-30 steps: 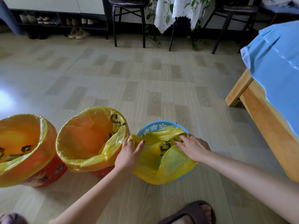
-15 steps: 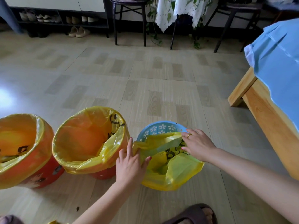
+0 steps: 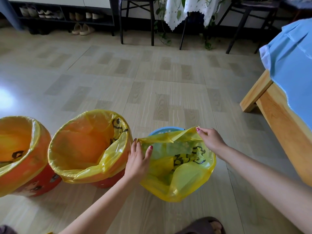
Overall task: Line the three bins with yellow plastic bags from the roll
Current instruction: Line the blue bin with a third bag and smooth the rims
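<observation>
Three bins stand in a row on the floor. The left orange bin (image 3: 25, 176) and the middle orange bin (image 3: 108, 181) each carry a yellow bag folded over the rim. The right one is a blue bin (image 3: 163, 130); only its far rim shows. A yellow bag (image 3: 185, 176) with black print lies in it, its near side draped over the front rim. My left hand (image 3: 137, 162) pinches the bag's mouth at the left. My right hand (image 3: 211, 141) pinches the far edge, lifted and stretched above the blue rim. The roll is not in view.
A wooden bed frame (image 3: 276, 119) with a blue sheet stands at the right. Chairs and a cloth-covered table (image 3: 184, 10) line the far wall, beside a shoe rack (image 3: 57, 16). My slippered foot (image 3: 206, 225) is near the bottom edge.
Both hands have spread apart and pulled the bag's mouth open; the right hand has lifted the far edge toward the blue bin's far rim.
</observation>
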